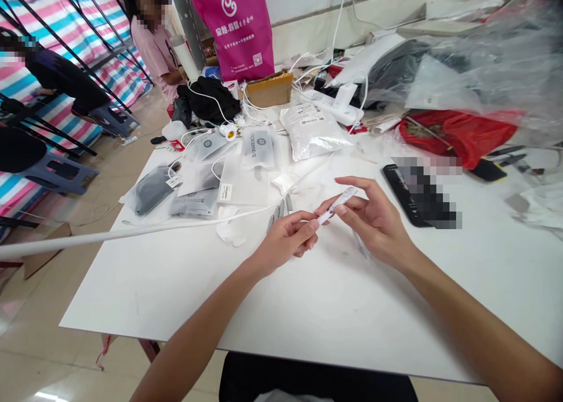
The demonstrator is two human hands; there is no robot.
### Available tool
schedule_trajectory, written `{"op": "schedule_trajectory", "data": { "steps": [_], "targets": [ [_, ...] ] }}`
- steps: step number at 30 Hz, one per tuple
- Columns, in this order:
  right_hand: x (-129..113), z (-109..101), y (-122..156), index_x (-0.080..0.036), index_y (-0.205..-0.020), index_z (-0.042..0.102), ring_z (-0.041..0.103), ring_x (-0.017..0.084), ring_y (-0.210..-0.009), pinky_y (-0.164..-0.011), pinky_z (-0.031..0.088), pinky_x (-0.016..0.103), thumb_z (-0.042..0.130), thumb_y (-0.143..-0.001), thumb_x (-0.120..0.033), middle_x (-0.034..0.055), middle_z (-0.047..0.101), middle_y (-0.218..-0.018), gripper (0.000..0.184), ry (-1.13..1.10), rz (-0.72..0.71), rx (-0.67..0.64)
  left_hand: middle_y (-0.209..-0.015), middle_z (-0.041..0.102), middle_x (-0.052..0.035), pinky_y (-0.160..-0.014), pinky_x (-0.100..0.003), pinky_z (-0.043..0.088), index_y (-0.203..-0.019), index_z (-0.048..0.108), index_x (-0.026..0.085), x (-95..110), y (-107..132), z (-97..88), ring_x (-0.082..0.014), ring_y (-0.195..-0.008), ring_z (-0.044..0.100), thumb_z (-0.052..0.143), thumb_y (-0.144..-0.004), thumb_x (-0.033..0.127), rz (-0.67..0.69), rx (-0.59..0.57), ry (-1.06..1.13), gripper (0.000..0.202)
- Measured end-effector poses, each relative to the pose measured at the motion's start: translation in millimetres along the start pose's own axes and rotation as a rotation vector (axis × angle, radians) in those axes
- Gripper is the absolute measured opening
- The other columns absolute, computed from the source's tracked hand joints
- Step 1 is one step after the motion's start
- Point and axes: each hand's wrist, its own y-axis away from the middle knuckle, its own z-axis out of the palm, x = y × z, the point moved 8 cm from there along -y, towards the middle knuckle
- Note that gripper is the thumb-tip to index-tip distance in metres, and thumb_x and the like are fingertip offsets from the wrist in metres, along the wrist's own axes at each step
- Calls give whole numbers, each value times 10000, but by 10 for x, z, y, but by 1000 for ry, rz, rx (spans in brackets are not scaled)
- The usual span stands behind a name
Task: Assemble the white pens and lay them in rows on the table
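Above the white table, my left hand pinches the near end of a narrow whitish strip between thumb and fingers. My right hand grips the same strip toward its far end with thumb and fingertips, its index finger raised over it. The strip slants up to the right; it looks slightly shiny, and its exact kind is unclear. Several grey pieces lie behind my left hand, partly hidden by it. A thin greyish piece lies below my right hand.
Left of my hands lie several packaged pouches and a white cable. A black phone lies to the right. Behind stand a puffy white package, a pink bag and a red bag. Other people sit at the far left.
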Motion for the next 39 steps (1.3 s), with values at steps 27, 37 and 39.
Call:
{"op": "schedule_trajectory", "data": {
  "steps": [27,37,39],
  "targets": [
    [-150,26,95,-343,-1356,578,799,289,-1055,-854,677,502,766,-994,-386,66,810,-1106,410,56,-173,88,-713,453,44,-532,-275,166,-1016,731,157,-28,6,64,-51,-548,262,760,-957,590,23,-18,80,438],
    [-204,-50,108,-385,-1341,582,805,303,-1036,-815,681,521,743,-1007,-394,55,801,-1110,370,74,-197,170,-714,438,48,-523,-260,185,-1220,762,174,-1,36,82,-54,-549,257,740,-971,585,-8,-25,109,482],
    [-200,-55,110,-389,-1347,588,806,301,-1020,-800,684,520,743,-1005,-402,59,797,-1129,375,87,-194,176,-709,435,50,-513,-253,190,-1233,754,178,2,38,85,-57,-548,263,739,-970,585,-13,-29,108,485]
  ]
}}
